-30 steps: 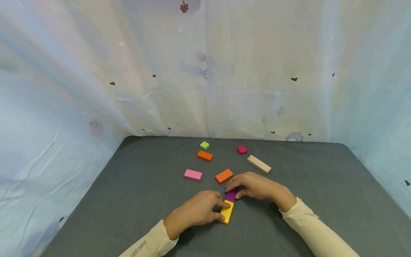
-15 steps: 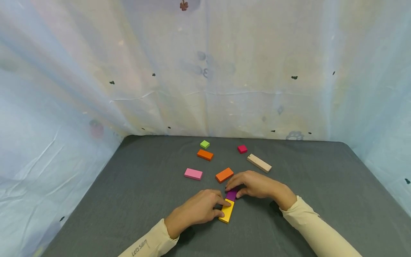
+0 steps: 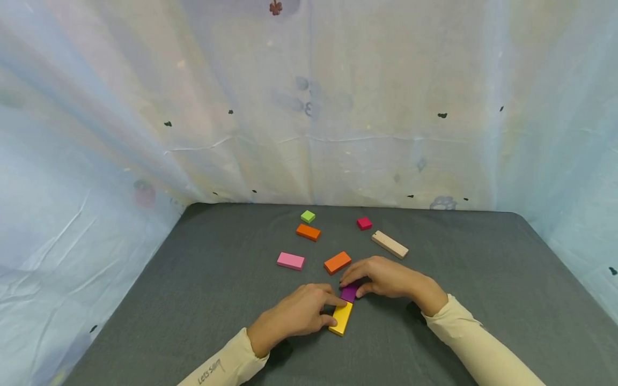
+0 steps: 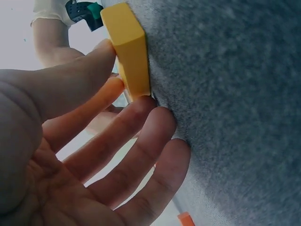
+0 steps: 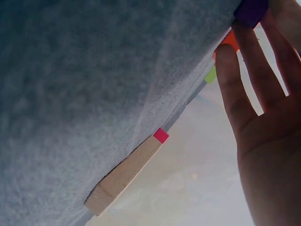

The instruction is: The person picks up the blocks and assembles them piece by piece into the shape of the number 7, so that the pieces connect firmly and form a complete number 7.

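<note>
A yellow block [image 3: 341,320] and a purple block [image 3: 348,292] lie flat on the dark cloth, end to end. My left hand [image 3: 303,309] holds the yellow one, thumb at its side and index finger over the end near the joint. In the left wrist view the thumb and index finger meet the yellow block [image 4: 134,54], while the other fingers rest on the cloth. My right hand [image 3: 388,279] pinches the purple block between thumb and fingers; its far end is partly hidden. The right wrist view shows the purple block [image 5: 251,13] at the fingertips.
Beyond the hands lie a near orange block [image 3: 337,263], a pink block [image 3: 291,261], a far orange block [image 3: 308,232], a small green block [image 3: 308,216], a small red block [image 3: 364,223] and a long plain wooden block [image 3: 389,245]. A pale curtain [image 3: 309,134] encloses the table's back and sides.
Both hands stay almost still on the two blocks. The left index finger shifts very slightly toward the joint between yellow and purple.
</note>
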### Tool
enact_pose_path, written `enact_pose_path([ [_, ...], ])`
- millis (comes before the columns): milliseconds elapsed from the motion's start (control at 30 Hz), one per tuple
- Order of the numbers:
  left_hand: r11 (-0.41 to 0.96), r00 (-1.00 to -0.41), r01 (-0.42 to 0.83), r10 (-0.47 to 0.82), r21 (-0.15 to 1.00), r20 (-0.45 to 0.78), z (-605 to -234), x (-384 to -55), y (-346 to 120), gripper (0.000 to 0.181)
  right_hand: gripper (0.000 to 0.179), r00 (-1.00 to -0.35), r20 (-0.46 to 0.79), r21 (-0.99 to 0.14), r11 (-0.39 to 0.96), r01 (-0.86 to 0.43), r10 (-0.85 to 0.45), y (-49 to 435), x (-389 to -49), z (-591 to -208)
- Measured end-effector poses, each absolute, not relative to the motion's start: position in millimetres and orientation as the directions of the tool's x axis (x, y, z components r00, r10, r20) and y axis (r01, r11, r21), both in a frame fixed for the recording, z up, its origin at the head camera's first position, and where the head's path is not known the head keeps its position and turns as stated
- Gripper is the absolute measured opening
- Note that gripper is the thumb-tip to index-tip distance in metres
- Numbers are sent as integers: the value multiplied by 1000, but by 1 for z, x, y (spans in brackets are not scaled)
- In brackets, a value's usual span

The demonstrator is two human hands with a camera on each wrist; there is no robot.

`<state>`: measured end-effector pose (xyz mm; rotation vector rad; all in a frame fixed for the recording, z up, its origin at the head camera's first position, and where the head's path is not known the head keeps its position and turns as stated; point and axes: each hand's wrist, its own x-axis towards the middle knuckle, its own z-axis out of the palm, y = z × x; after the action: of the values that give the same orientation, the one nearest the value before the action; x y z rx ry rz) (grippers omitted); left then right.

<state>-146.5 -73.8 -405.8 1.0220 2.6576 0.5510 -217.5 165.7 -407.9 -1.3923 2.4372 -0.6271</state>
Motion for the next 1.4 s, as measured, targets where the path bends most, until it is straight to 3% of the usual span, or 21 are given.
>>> enact_pose_path([
  [467, 748, -786, 529, 610, 402, -99, -406, -145, -65, 41, 35, -514, -26, -494, 458, -739, -857, 163, -217, -407],
  [900, 729, -777, 510, 618, 456, -118, -409, -146, -62, 44, 35, -486, 25, -461, 421, -781, -874, 166, -218, -410],
  [1067, 730, -780, 509, 615, 456, -113, -407, -145, -60, 43, 35, -507, 5, -461, 448, -766, -862, 169, -216, -408],
  [1267, 726, -782, 503, 613, 469, -110, -406, -144, -61, 42, 51, -535, 19, -393, 486, -781, -845, 165, -210, -409],
  [1400, 724, -784, 505, 612, 469, -101, -407, -145, -62, 43, 46, -549, 61, -331, 502, -799, -833, 159, -208, -409],
])
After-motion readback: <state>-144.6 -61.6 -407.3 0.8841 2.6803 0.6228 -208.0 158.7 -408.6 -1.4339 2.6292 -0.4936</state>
